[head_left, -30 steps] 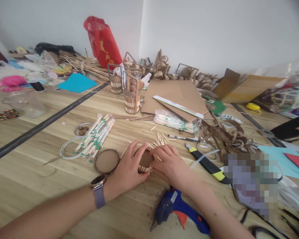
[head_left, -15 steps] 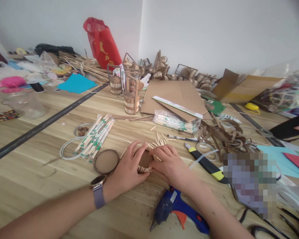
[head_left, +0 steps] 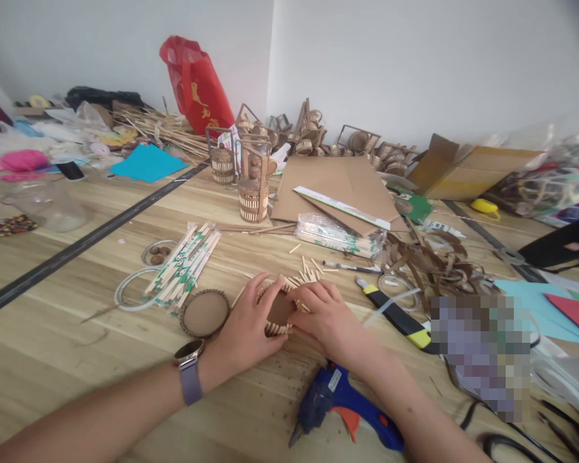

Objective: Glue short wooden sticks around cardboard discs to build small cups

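Note:
A small round cardboard base ringed with short wooden sticks [head_left: 280, 310] rests on the wooden floor between my hands. My left hand [head_left: 251, 321] curves round its left side, thumb at the near rim and fingers at the far rim. On the right side, my right hand [head_left: 324, 315] has its fingers bent against the stick ring; part of the ring is hidden behind them. Short cut sticks [head_left: 309, 270] lie scattered just beyond. Left of my left hand is a second cardboard disc [head_left: 205, 313] with a dark ridged edge. A blue glue gun [head_left: 335, 402] lies below my right hand.
A yellow-black utility knife [head_left: 398, 316] lies at right, near brown paper strips [head_left: 431, 260]. Packaged sticks [head_left: 186, 263] lie at left, more sticks [head_left: 340, 236] beyond. Finished stick baskets [head_left: 253, 196], cardboard sheets [head_left: 338, 183] and a red bag [head_left: 197, 90] stand farther back.
Both hands stay in nearly the same place around the stick-ringed base. The view has shifted very slightly; nothing else visibly differs.

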Available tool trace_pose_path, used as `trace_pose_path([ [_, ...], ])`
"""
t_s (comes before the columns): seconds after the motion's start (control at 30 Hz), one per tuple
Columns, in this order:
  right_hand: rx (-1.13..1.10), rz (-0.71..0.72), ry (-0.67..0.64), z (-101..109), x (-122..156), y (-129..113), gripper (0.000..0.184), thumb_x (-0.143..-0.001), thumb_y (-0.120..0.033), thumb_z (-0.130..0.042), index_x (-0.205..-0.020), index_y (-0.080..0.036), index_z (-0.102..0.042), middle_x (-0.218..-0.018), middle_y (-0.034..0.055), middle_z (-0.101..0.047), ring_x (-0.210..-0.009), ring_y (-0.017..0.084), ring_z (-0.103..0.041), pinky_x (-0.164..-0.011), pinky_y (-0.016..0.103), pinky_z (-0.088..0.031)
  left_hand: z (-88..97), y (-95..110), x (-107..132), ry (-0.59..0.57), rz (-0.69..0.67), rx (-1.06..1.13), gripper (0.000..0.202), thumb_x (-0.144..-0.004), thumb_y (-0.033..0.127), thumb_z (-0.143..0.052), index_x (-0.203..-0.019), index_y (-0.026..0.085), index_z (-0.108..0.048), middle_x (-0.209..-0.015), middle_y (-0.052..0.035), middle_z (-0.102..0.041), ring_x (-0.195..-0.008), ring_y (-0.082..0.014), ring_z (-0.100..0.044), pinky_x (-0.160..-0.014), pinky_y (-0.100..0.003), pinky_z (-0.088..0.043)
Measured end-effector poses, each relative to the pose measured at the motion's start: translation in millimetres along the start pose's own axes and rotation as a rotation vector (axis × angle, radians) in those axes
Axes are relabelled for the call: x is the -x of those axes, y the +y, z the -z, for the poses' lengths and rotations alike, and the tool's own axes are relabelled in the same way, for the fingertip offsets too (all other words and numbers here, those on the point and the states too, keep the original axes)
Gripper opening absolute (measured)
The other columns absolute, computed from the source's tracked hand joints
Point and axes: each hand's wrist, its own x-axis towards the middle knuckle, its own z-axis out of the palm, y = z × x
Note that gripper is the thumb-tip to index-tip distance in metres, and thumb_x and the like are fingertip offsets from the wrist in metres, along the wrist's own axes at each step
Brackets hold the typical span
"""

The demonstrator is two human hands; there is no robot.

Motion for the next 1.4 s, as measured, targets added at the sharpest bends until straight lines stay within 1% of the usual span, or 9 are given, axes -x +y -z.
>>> trace_pose_path([
  [0.27, -0.003, 0.009, 0.024, -2.8, -0.4, 0.2, 0.015, -0.088, -0.028, -0.067, -0.073, -0.023, -0.069, -0.111, 0.0040, -0.066, -0.103, 0.024, -0.053, -0.093, 0.041, -0.038, 0.2, -0.2, 0.5, 0.002, 0.001, 0.003, 0.093, -0.066, 0.012, -0.073, -0.146, 0.024, -0.026, -0.142, -0.0168, -0.034, -0.134, -0.0365, -0.037, -0.107, -0.055, -0.041],
  [0.57, -0.035, -0.002, 0.005, -2.5, 1.1, 0.3, 0.015, -0.089, -0.028, -0.065, -0.075, -0.022, -0.069, -0.115, 0.0049, -0.066, -0.105, 0.025, -0.053, -0.093, 0.042, -0.039, -1.2, -0.5, 1.1, 0.000, -0.003, -0.011, 0.091, -0.067, 0.012, -0.072, -0.146, 0.023, -0.026, -0.142, -0.0175, -0.034, -0.133, -0.0365, -0.037, -0.106, -0.055, -0.042],
  [0.73, -0.039, -0.008, -0.013, -1.8, -0.4, 0.7, 0.014, -0.089, -0.027, -0.065, -0.077, -0.022, -0.070, -0.122, 0.0057, -0.064, -0.109, 0.025, -0.052, -0.096, 0.043, -0.038, -1.1, 0.0, 1.0, -0.003, -0.004, -0.036, 0.094, -0.067, 0.011, -0.072, -0.146, 0.025, -0.024, -0.142, -0.0172, -0.034, -0.134, -0.0369, -0.036, -0.107, -0.057, -0.040],
  [1.03, -0.066, -0.011, -0.034, -1.9, 0.5, -0.5, 0.016, -0.091, -0.027, -0.062, -0.078, -0.020, -0.068, -0.128, 0.0073, -0.062, -0.116, 0.026, -0.050, -0.097, 0.043, -0.039, -0.7, 0.0, 0.9, -0.008, -0.007, -0.032, 0.094, -0.067, 0.012, -0.073, -0.146, 0.023, -0.024, -0.142, -0.0177, -0.033, -0.135, -0.0363, -0.036, -0.109, -0.056, -0.039],
  [1.13, -0.066, -0.022, -0.054, -0.4, 0.4, -1.4, 0.013, -0.091, -0.026, -0.062, -0.082, -0.020, -0.069, -0.130, 0.0087, -0.061, -0.119, 0.027, -0.049, -0.098, 0.043, -0.040, -1.5, 0.0, 0.9, -0.003, -0.011, -0.022, 0.094, -0.068, 0.012, -0.073, -0.146, 0.024, -0.023, -0.142, -0.0173, -0.033, -0.135, -0.0365, -0.036, -0.108, -0.056, -0.040],
  [1.2, -0.074, -0.032, -0.071, 2.1, 1.0, -1.9, 0.008, -0.090, -0.025, -0.062, -0.089, -0.020, -0.069, -0.133, 0.0090, -0.059, -0.121, 0.028, -0.048, -0.100, 0.044, -0.040, -2.3, -0.2, 0.4, 0.005, -0.020, -0.010, 0.094, -0.068, 0.013, -0.072, -0.147, 0.026, -0.022, -0.142, -0.0168, -0.033, -0.135, -0.0367, -0.035, -0.107, -0.056, -0.040],
  [1.3, -0.072, -0.047, -0.088, 4.8, 2.9, -2.9, 0.017, -0.086, -0.025, -0.065, -0.102, -0.019, -0.066, -0.138, 0.0103, -0.054, -0.125, 0.029, -0.044, -0.104, 0.046, -0.037, -3.3, -0.8, 0.0, 0.010, -0.027, 0.015, 0.094, -0.068, 0.012, -0.072, -0.146, 0.027, -0.021, -0.142, -0.0164, -0.033, -0.136, -0.0363, -0.034, -0.107, -0.056, -0.040],
  [1.4, -0.056, -0.047, -0.094, 2.6, 4.5, -4.1, 0.018, -0.084, -0.025, -0.067, -0.102, -0.020, -0.065, -0.141, 0.0108, -0.051, -0.130, 0.031, -0.040, -0.107, 0.050, -0.034, -4.1, -1.9, 0.5, 0.011, -0.027, 0.037, 0.094, -0.068, 0.009, -0.071, -0.147, 0.027, -0.022, -0.142, -0.0163, -0.032, -0.136, -0.0350, -0.034, -0.109, -0.055, -0.039],
])
